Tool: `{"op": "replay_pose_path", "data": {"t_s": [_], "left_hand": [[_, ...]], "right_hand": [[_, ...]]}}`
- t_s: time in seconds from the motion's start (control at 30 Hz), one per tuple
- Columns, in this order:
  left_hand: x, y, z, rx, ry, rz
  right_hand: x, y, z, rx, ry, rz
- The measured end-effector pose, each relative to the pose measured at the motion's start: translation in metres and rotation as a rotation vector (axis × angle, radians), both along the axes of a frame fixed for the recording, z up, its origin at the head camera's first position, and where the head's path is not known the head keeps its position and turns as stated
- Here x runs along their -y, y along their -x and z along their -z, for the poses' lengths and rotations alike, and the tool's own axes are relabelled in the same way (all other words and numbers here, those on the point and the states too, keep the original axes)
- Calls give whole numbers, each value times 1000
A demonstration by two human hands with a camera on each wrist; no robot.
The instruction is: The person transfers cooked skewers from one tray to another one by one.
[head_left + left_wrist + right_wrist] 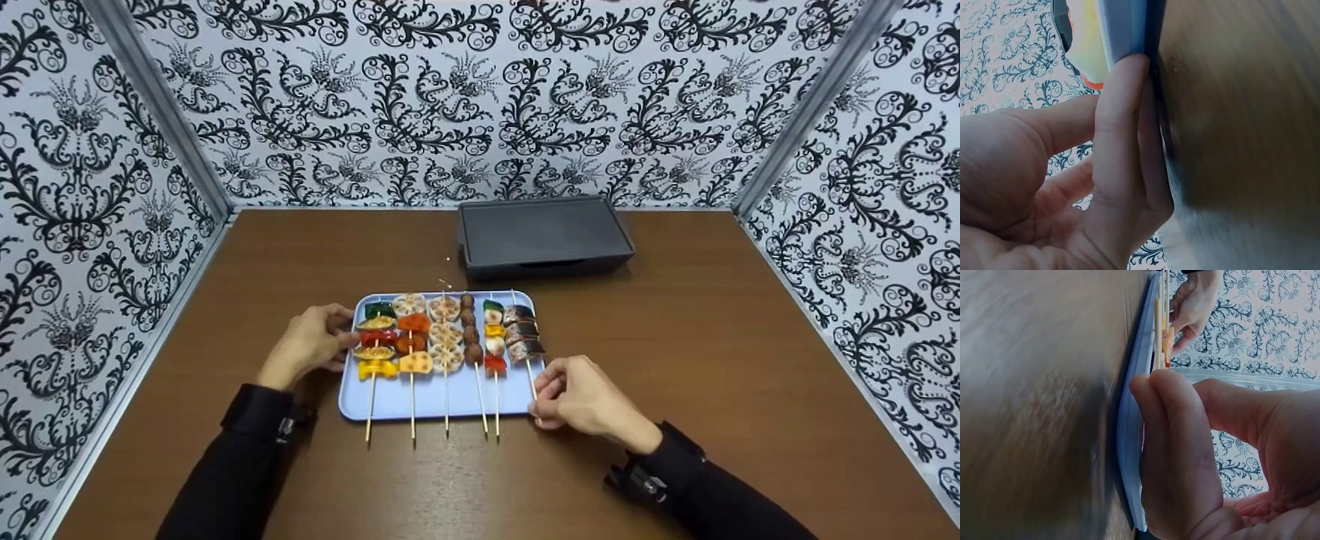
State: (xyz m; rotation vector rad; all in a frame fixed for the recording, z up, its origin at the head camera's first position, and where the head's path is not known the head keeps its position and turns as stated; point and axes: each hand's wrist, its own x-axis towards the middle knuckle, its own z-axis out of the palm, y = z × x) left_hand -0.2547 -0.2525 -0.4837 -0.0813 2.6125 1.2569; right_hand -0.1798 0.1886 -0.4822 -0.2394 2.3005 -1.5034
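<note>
A light blue tray [465,405] lies on the table with several skewers of toy-like food side by side across it. At its left side, my left hand [311,341] holds the rim, thumb over the edge and fingers against the outer wall [1123,34]. My right hand [585,397], at the front right corner, pinches the stick of the rightmost skewer [523,334], threaded with dark, silvery-skinned pieces. Beside it lie a mixed skewer [494,345], one of brown balls [469,330], one of lotus root slices [447,337] and two of vegetables.
Behind the tray, toward the back right, stands a dark grey griddle [547,232] with a flat top. Patterned walls [465,105] close the brown table [712,322] in at the back and both sides. The stick ends overhang the tray's front edge.
</note>
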Motion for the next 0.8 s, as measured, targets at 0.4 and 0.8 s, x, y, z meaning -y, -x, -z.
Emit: {"op": "replay_pose_path", "data": {"t_s": [0.4, 0.8], "left_hand": [[-2, 3, -2, 33, 21, -5], [2, 0, 0, 11, -10, 10]], "right_hand": [[13, -2, 3, -113, -137, -8], [16, -3, 8, -140, -152, -41]]}}
